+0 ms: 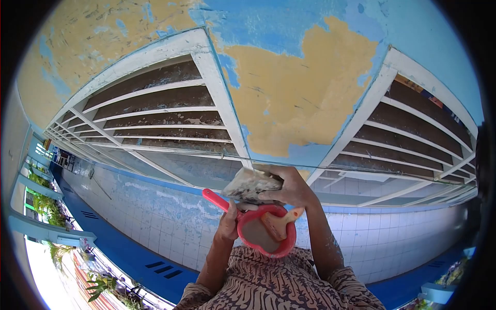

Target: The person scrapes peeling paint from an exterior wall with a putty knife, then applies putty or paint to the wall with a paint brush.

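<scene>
My left hand (227,223) is wrapped round a red plastic dipper (290,242) near the base of its handle, which sticks out to the upper left. Grey paste (257,235) fills the bottom of the dipper. A paintbrush (279,224) leans inside, its pale wooden handle over the right rim. Just above the dipper, my right hand (292,190) grips a flat scraper (248,186) smeared with grey and dark stains. The scraper's broad face points left, its lower edge close to the dipper's rim.
Ahead is a blue wall with yellowish patched areas (305,88), between two white louvred window frames (204,57). White tiles (170,227) cover the lower wall. A blue floor strip (150,258) runs along the left, with potted plants (101,284) beyond a railing.
</scene>
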`<state>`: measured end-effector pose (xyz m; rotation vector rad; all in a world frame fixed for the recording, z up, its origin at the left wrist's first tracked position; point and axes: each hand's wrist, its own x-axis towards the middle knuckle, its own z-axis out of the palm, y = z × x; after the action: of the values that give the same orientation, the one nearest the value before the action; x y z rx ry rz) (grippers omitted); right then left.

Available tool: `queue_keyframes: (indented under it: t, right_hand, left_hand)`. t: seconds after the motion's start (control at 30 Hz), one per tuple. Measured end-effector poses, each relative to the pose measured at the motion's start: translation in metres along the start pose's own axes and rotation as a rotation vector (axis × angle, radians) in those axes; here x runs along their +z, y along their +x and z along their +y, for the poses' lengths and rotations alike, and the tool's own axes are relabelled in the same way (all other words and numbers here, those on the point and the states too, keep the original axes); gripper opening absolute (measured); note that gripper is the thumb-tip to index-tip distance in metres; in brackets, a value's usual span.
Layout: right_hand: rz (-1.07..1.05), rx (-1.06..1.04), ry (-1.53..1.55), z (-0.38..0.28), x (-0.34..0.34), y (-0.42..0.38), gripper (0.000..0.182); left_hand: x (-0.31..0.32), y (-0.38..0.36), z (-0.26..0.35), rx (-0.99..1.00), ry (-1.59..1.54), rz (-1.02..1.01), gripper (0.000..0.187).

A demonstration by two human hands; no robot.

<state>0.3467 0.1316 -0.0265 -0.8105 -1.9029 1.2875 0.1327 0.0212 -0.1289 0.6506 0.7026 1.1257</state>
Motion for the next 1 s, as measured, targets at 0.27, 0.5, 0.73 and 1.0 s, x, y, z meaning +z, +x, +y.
queue_keyframes:
  t: [0.27,0.5,0.73,1.0]
  right_hand:
    - [0.438,0.141,0.579,0.053,-0.017,-0.032,0.048]
    - [0.231,0.009,-0.089,0.000,0.047,-0.044,0.027]
    - [0.067,-0.095,-0.549,0.011,0.068,-0.035,0.021]
    - [0.316,-0.259,-0.346,-0.045,0.033,-0.042,0.018]
  left_hand:
    - [0.012,-0.012,0.022,0.054,-0.050,0.120,0.102]
    - [-0.001,-0.003,0.022,0.142,0.064,0.139,0.102]
    - [-0.022,0.013,0.010,0.254,-0.107,0.163,0.090]
    - [-0.023,0.028,0.004,0.298,-0.137,0.179,0.092]
